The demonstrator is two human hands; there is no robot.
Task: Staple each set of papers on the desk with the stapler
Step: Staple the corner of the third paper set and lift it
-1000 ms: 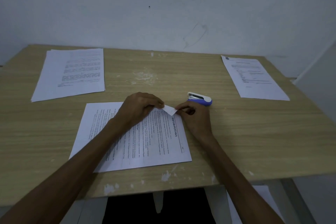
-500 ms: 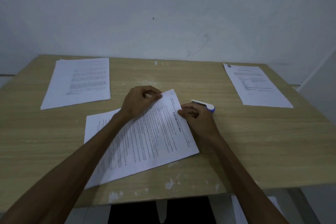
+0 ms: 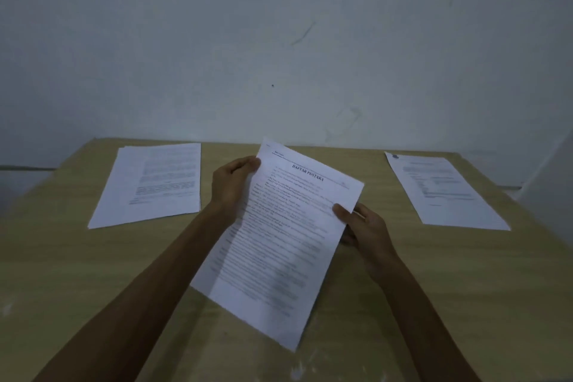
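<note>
A printed set of papers [image 3: 285, 245] headed "DAFTAR PUSTAKA" is held tilted above the middle of the wooden desk [image 3: 449, 273]. My left hand [image 3: 231, 183] grips its upper left edge. My right hand [image 3: 364, 226] pinches its right edge, thumb on top. A second set of papers [image 3: 155, 183] lies flat at the back left of the desk. A third set [image 3: 440, 189] lies flat at the back right. The stapler is hidden behind the lifted sheets or my right hand.
A pale wall [image 3: 279, 40] rises right behind the desk's far edge. Bare wood lies to the left and right of my forearms. The desk's near edge shows chipped white spots.
Both hands have lifted the middle set off the desk and turned it upright toward me. The view has tilted upward, and the stapler has gone out of sight.
</note>
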